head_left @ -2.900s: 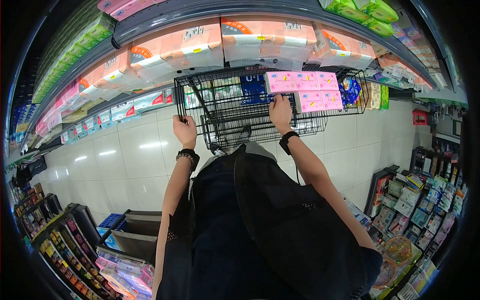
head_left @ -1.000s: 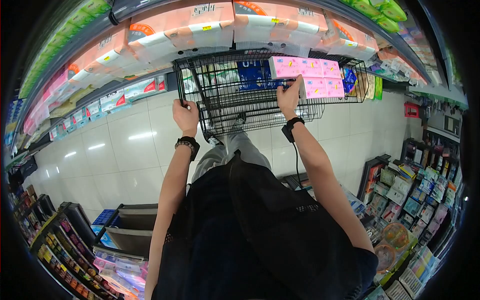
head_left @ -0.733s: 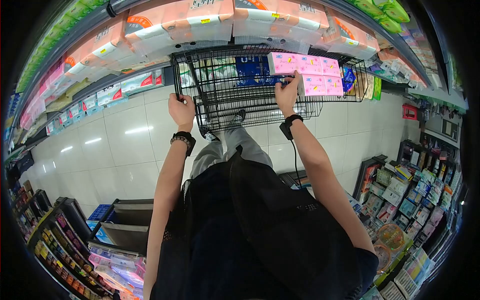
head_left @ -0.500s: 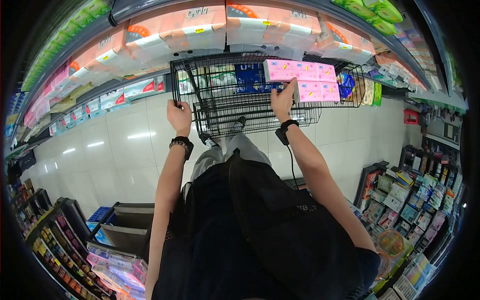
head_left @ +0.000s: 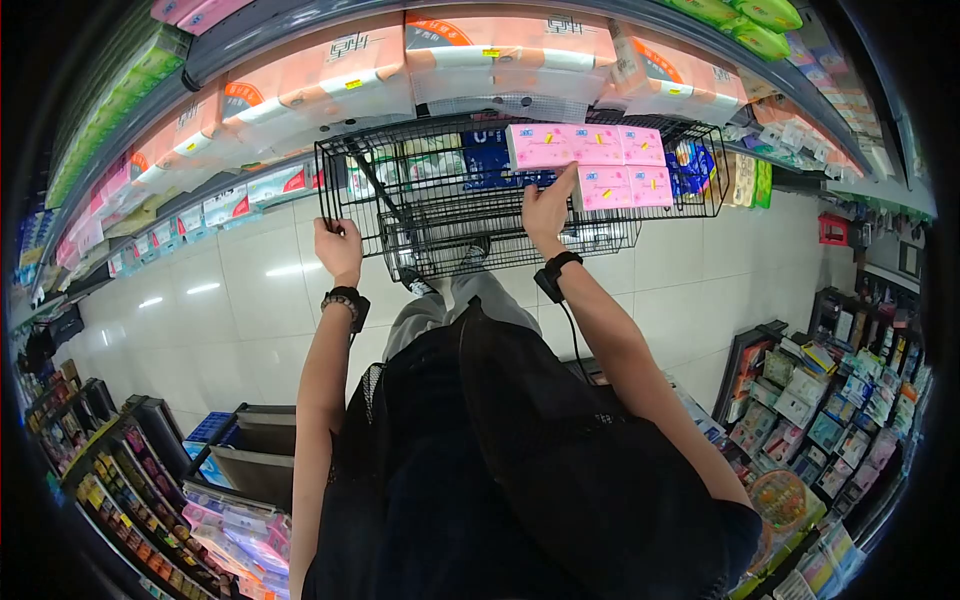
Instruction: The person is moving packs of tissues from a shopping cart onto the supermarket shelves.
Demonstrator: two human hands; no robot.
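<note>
A black wire basket cart (head_left: 430, 262) stands in front of me, against the shelf. My left hand (head_left: 338, 248) is closed around the wire at its near left corner. At the near side of the basket, my right hand (head_left: 546, 210) appears curled on the wire, its lower fingers partly hidden. One finger of it stretches to the left end of the pink tissue packs (head_left: 620, 165), which lie in two rows in the right part. Blue packages (head_left: 484, 160) and white-green packages (head_left: 415, 165) show through the mesh to their left.
Large peach tissue packs (head_left: 510, 50) fill the shelf along the far side. White packs (head_left: 225, 208) line the lower shelf at left. A red stool (head_left: 834, 230) stands at right, near racks of small goods (head_left: 815, 410). Pale floor tiles (head_left: 240, 330) lie around my feet.
The basket, the pink packs and both my hands sit slightly farther left in view. The shelf goods have shifted too. Both hands keep about the same places on the basket.
</note>
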